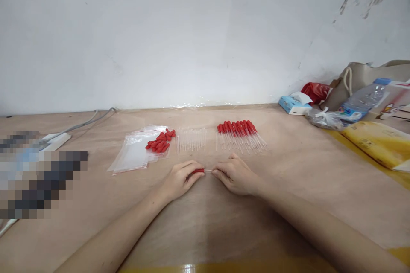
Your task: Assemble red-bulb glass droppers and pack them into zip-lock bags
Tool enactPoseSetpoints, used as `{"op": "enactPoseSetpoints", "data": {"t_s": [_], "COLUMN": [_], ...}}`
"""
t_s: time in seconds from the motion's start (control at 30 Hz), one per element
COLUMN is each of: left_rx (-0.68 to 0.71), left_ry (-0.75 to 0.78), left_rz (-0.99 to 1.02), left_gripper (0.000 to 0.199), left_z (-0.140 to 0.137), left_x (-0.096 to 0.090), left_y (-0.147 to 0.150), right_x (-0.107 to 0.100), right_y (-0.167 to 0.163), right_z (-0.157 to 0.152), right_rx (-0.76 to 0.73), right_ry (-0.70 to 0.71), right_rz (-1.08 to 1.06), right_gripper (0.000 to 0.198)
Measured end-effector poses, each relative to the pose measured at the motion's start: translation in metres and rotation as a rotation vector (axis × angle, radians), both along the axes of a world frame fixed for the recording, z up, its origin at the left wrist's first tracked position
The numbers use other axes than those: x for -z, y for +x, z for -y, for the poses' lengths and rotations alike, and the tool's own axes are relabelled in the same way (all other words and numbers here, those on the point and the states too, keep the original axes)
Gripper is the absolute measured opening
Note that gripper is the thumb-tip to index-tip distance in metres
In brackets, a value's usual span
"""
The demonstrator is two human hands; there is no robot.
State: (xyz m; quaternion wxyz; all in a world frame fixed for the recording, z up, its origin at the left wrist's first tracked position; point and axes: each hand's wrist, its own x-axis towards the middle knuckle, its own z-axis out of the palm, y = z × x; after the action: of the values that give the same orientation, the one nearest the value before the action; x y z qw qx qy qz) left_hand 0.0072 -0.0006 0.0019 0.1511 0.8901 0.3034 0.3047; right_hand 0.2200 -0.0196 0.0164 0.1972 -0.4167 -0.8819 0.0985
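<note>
My left hand [184, 179] is closed around a red cap-like piece [198, 171], most of it hidden by the fingers. Between the fingertips of my right hand [235, 175] is a thin clear stick [208, 171], its near end meeting the red piece. Beyond the left hand, loose red pieces [159, 141] lie heaped on clear plastic bags [133, 151]. A row of bare clear sticks [192, 138] lies behind the hands. To its right is a row of clear sticks with red pieces on their far ends [237, 129].
At the back right stand a blue tissue box [294, 104], a plastic bottle [365, 100], a beige bag [365, 72] and a yellow package [379, 143]. A white power strip [59, 140] with a grey cable lies at left, beside blurred-out items. A white wall [192, 34] closes off the back.
</note>
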Motion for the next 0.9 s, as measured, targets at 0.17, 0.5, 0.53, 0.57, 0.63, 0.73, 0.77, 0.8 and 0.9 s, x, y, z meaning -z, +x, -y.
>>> {"op": "enactPoseSetpoints", "data": {"t_s": [0.17,0.5,0.53,0.57,0.63,0.73,0.77,0.8,0.9], "left_rx": [-0.221,-0.137,-0.136,-0.136,-0.139,-0.174,-0.193,-0.214,-0.288], "left_ry": [0.045,-0.027,-0.031,-0.034,-0.033,0.005,0.021,0.033,0.054], "left_rz": [0.081,-0.003,-0.005,-0.010,-0.017,-0.008,-0.002,0.003,0.003], "left_gripper": [0.029,0.015,0.015,0.015,0.015,0.016,0.017,0.017,0.015], "left_z": [-0.007,-0.008,-0.008,-0.008,-0.008,-0.008,-0.009,-0.009,-0.011], "left_x": [0.002,0.006,0.006,0.006,0.006,0.006,0.006,0.007,0.007], "left_y": [-0.008,-0.007,-0.007,-0.007,-0.008,-0.009,-0.009,-0.009,-0.009], "right_x": [-0.012,-0.005,-0.004,-0.004,-0.003,-0.001,-0.001,-0.001,-0.002], "right_y": [0.010,0.001,-0.002,-0.004,-0.008,-0.011,-0.011,-0.012,-0.015], "right_z": [-0.018,-0.059,-0.059,-0.060,-0.061,-0.066,-0.068,-0.070,-0.080], "right_rx": [0.289,0.721,0.734,0.735,0.706,0.679,0.694,0.721,0.806], "right_ry": [-0.103,-0.069,-0.075,-0.082,-0.092,-0.073,-0.057,-0.040,-0.001], "right_rz": [-0.061,-0.092,-0.085,-0.084,-0.106,-0.142,-0.135,-0.113,0.000], "right_gripper": [0.025,0.022,0.022,0.022,0.022,0.022,0.023,0.024,0.026]}}
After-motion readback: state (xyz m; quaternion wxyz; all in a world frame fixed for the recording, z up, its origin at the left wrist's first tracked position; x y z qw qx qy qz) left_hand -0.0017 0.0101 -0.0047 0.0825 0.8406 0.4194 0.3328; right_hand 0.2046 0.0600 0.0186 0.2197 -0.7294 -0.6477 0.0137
